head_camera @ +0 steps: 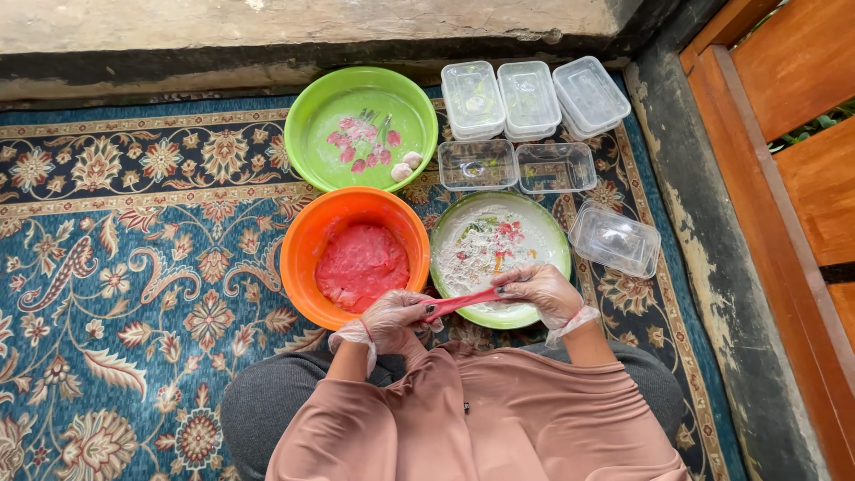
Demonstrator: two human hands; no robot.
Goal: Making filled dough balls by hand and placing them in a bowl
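Down on the patterned blue carpet point(134, 267), a seated person in a dusty-pink top works over a spread of bowls with both hands in thin clear plastic gloves. Between the hands runs a strip of red dough point(463, 303), stretched into a thin rope just above the near rim of the green plate point(559, 240), which is dusted with white flour. The left hand point(396, 319) is curled around one end of the strip, fingers pressed together on it, while the right hand point(539, 289) pinches the other end with fingers bent inward. Just beside the left hand stands an orange bowl point(298, 258) holding a mound of the same red dough point(361, 265). Beyond it sits a green bowl point(307, 125) with small pink pieces and two pale round balls point(407, 166) near its rim. Clear plastic containers point(525, 98) are lined up at the carpet's far edge, some lidded and stacked, two open, and one more container point(614, 239) lies tilted to the right of the plate.
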